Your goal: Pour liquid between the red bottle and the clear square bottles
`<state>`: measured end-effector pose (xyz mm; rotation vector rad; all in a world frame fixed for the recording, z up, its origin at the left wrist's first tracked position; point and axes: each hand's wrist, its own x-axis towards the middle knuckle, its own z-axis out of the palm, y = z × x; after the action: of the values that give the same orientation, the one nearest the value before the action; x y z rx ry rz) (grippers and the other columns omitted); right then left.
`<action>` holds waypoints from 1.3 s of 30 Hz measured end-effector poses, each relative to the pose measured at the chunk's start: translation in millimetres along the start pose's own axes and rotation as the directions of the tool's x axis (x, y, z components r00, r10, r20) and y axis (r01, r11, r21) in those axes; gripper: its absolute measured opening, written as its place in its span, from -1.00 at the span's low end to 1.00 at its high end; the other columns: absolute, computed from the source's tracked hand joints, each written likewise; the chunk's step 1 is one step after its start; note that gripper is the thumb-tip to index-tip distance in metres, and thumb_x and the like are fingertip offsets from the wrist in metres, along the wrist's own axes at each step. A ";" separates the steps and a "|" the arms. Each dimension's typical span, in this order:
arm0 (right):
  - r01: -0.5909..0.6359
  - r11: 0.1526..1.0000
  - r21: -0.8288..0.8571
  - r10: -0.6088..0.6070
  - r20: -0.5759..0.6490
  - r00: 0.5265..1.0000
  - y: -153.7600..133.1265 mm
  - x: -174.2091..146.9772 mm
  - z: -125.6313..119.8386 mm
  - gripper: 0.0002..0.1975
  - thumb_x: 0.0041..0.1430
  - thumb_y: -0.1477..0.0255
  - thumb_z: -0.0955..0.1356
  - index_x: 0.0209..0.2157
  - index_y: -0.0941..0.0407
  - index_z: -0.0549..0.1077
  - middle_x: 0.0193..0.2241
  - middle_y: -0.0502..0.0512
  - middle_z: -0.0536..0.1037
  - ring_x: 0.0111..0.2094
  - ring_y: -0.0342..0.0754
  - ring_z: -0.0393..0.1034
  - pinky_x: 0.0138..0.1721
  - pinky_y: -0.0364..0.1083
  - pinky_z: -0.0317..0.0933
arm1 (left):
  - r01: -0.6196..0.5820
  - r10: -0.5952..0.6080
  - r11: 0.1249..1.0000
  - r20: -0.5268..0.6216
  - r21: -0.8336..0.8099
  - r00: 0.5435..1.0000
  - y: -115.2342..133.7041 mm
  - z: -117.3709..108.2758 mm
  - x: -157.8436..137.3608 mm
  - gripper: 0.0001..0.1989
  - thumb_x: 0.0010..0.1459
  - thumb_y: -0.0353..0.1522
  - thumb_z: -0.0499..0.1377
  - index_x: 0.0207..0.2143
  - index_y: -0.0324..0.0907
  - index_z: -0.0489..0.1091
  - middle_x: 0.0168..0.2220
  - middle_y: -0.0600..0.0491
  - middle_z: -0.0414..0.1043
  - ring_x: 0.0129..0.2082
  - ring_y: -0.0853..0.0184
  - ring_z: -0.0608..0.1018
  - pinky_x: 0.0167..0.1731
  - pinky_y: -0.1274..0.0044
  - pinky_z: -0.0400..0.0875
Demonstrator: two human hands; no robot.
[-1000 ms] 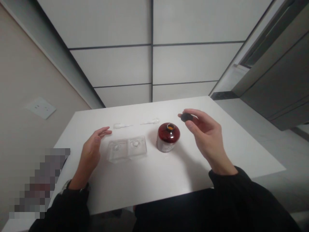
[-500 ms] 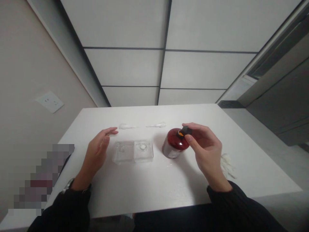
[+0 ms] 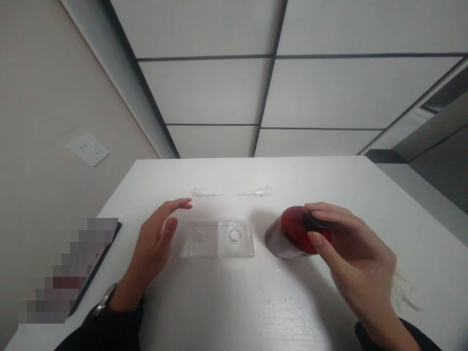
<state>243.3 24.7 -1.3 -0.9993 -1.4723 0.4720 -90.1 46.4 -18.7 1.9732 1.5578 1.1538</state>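
My right hand (image 3: 351,253) has its thumb and fingers around the black cap (image 3: 315,222) of a dark red-brown bottle (image 3: 292,231). The bottle leans to the right, its lower part toward the tabletop; whether its base touches the table I cannot tell. My left hand (image 3: 157,239) hovers left of a clear plastic two-part box (image 3: 218,248), fingers apart and holding nothing. A round clear ring (image 3: 234,236) shows in the box's right half. Behind the box lie two clear plastic droppers, a left one (image 3: 206,193) and a right one (image 3: 258,192), tips pointing at each other.
Small wet drops (image 3: 276,270) dot the white table (image 3: 226,312) in front of the bottle. White crumpled material (image 3: 405,290) lies partly hidden behind my right hand. A blurred-out flat object (image 3: 78,273) is at the left edge. White panels (image 3: 212,92) stand behind the table.
The cap, earlier raised at a slant with orange showing beneath it, now sits against the bottle's top. The bottle has gone from upright to leaning right. The view has shifted slightly.
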 end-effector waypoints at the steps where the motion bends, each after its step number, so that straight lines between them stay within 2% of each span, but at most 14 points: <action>1: 0.004 1.000 -0.002 -0.004 0.000 1.000 0.1 -1.7 0.6 -0.68 0.23 0.54 0.49 -0.04 -0.10 0.60 -0.08 0.05 0.66 -0.01 0.00 0.56 0.01 0.05 0.49 | -0.004 0.004 1.000 0.003 0.004 1.000 0.8 -0.4 -0.4 -0.42 0.45 0.11 -0.11 0.06 -0.05 0.50 0.02 -0.03 0.61 0.13 0.10 0.58 0.18 0.27 0.42; 8: -0.021 0.999 0.045 0.024 -0.060 0.998 4.0 -12.9 3.1 -0.63 0.16 0.56 0.52 -0.03 -0.07 0.60 -0.10 0.05 0.67 -0.03 0.02 0.59 0.02 0.03 0.52 | 0.003 -0.004 1.000 0.031 0.020 1.000 3.5 -1.7 -1.3 -0.44 0.47 0.09 -0.11 0.07 -0.02 0.49 0.05 0.01 0.61 0.13 0.16 0.59 0.17 0.34 0.42; 13: -0.083 0.995 0.046 0.087 -0.087 0.992 2.0 -10.4 1.3 -0.66 0.13 0.49 0.56 -0.07 -0.09 0.60 -0.14 0.10 0.63 -0.06 0.11 0.57 0.03 0.13 0.52 | 0.009 -0.009 1.000 0.038 0.017 0.999 0.6 -2.1 -2.7 -0.44 0.47 0.09 -0.11 0.12 -0.02 0.48 0.05 0.00 0.60 0.15 0.15 0.57 0.20 0.30 0.39; 19: -0.007 0.995 -0.104 0.004 -0.035 0.999 -2.8 0.4 1.2 -0.63 0.21 0.46 0.51 0.02 -0.16 0.58 -0.17 0.12 0.51 -0.12 0.08 0.47 -0.25 0.05 0.47 | 0.063 -0.064 0.998 0.028 0.029 0.998 -3.4 -1.9 -0.3 -0.41 0.43 0.13 -0.08 0.11 -0.02 0.48 0.04 -0.04 0.60 0.16 0.05 0.56 0.28 0.19 0.35; 22: -0.046 0.997 -0.055 0.045 -0.018 0.999 1.5 -0.4 0.8 -0.64 0.20 0.42 0.54 0.01 -0.11 0.55 -0.04 0.12 0.46 -0.01 0.07 0.46 -0.10 0.06 0.48 | 0.052 -0.051 0.999 -0.027 0.007 0.998 -6.1 -0.2 0.9 -0.46 0.44 0.09 -0.05 0.10 -0.05 0.47 0.04 -0.05 0.58 0.16 0.07 0.56 0.30 0.17 0.35; 24: -0.085 0.996 0.041 0.086 -0.011 0.996 3.7 -1.6 0.8 -0.65 0.18 0.44 0.55 -0.04 -0.08 0.49 0.09 0.13 0.42 0.02 0.07 0.51 -0.01 0.07 0.50 | 0.047 -0.044 0.999 -0.126 0.023 0.991 -2.3 -1.8 2.1 -0.51 0.45 0.04 -0.02 0.07 -0.07 0.46 0.02 -0.04 0.57 0.13 0.09 0.56 0.29 0.18 0.37; 26: -0.122 0.984 0.127 0.124 -0.007 0.992 4.2 -2.0 1.0 -0.62 0.16 0.45 0.56 -0.08 -0.07 0.41 0.21 0.11 0.37 -0.01 0.04 0.56 0.05 0.08 0.52 | 0.060 -0.045 0.996 -0.206 0.067 0.977 12.1 -6.3 4.8 -0.58 0.45 -0.01 0.02 0.06 -0.07 0.46 0.01 -0.02 0.55 0.10 0.12 0.58 0.25 0.21 0.42; 27: -0.133 0.979 0.153 0.135 -0.002 0.991 4.0 -1.8 1.0 -0.60 0.16 0.44 0.56 -0.07 -0.07 0.38 0.25 0.12 0.35 -0.03 0.01 0.58 0.07 0.08 0.52 | 0.054 -0.033 0.994 -0.201 0.096 0.979 24.3 -8.8 7.0 -0.61 0.45 -0.03 0.05 0.05 -0.06 0.46 0.02 -0.01 0.55 0.08 0.13 0.58 0.23 0.23 0.44; 28: -0.138 0.977 0.160 0.139 0.005 0.990 3.8 -1.4 0.8 -0.57 0.16 0.42 0.56 -0.04 -0.07 0.37 0.30 0.13 0.32 -0.05 0.00 0.58 0.08 0.08 0.52 | 0.026 -0.005 0.992 -0.163 0.127 0.987 39.8 -10.5 9.7 -0.65 0.45 -0.06 0.07 0.06 -0.04 0.47 0.02 -0.01 0.54 0.06 0.14 0.58 0.20 0.25 0.46; 30: -0.115 0.984 0.138 0.114 0.021 0.993 3.8 0.0 -0.3 -0.49 0.16 0.37 0.56 0.07 -0.08 0.36 0.38 0.18 0.25 -0.02 0.00 0.57 0.12 0.09 0.50 | -0.115 0.114 0.975 0.019 0.188 0.993 78.3 -8.7 17.0 -0.69 0.44 -0.10 0.11 0.08 0.01 0.48 0.02 0.01 0.54 0.01 0.16 0.60 0.14 0.27 0.48; 32: -0.069 0.994 0.086 0.066 0.035 0.997 5.1 1.4 -2.0 -0.46 0.18 0.31 0.55 0.13 -0.07 0.38 0.38 0.21 0.28 0.13 0.09 0.50 0.20 0.15 0.44 | -0.302 0.270 0.932 0.173 0.198 0.947 120.1 3.0 27.6 -0.69 0.43 -0.15 0.14 0.14 0.03 0.46 -0.02 0.01 0.57 -0.05 0.18 0.61 0.10 0.28 0.50; 34: -0.056 0.997 0.044 0.053 0.059 0.997 7.3 2.8 -3.1 -0.50 0.20 0.27 0.53 0.14 -0.05 0.41 0.31 0.22 0.40 0.26 0.17 0.40 0.27 0.22 0.36 | -0.453 0.383 0.878 0.339 0.156 0.859 156.3 22.6 42.1 -0.64 0.41 -0.16 0.19 0.20 -0.01 0.43 -0.01 -0.01 0.58 -0.06 0.19 0.62 0.04 0.34 0.54; 37: -0.108 0.990 0.090 0.098 0.110 0.989 10.8 4.4 -2.7 -0.53 0.24 0.29 0.49 0.15 -0.01 0.41 0.17 0.21 0.56 0.20 0.16 0.47 0.24 0.22 0.36 | -0.557 0.381 0.807 0.550 0.194 0.743 190.8 52.8 68.8 -0.62 0.35 -0.18 0.27 0.17 -0.06 0.47 -0.03 -0.02 0.59 -0.12 0.21 0.62 -0.11 0.40 0.53; 39: -0.136 0.981 0.138 0.120 0.122 0.985 12.1 5.4 -1.8 -0.54 0.22 0.31 0.48 0.12 0.00 0.41 0.12 0.20 0.59 0.13 0.13 0.53 0.20 0.19 0.38 | -0.563 0.272 0.769 0.641 0.304 0.718 202.7 64.9 85.7 -0.72 0.31 -0.15 0.31 -0.06 -0.12 0.57 -0.25 0.02 0.60 -0.27 0.22 0.61 -0.26 0.44 0.48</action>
<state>249.2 35.2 -7.2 -0.9668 -1.4564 0.7305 91.3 74.0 119.2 2.7899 1.1407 0.2018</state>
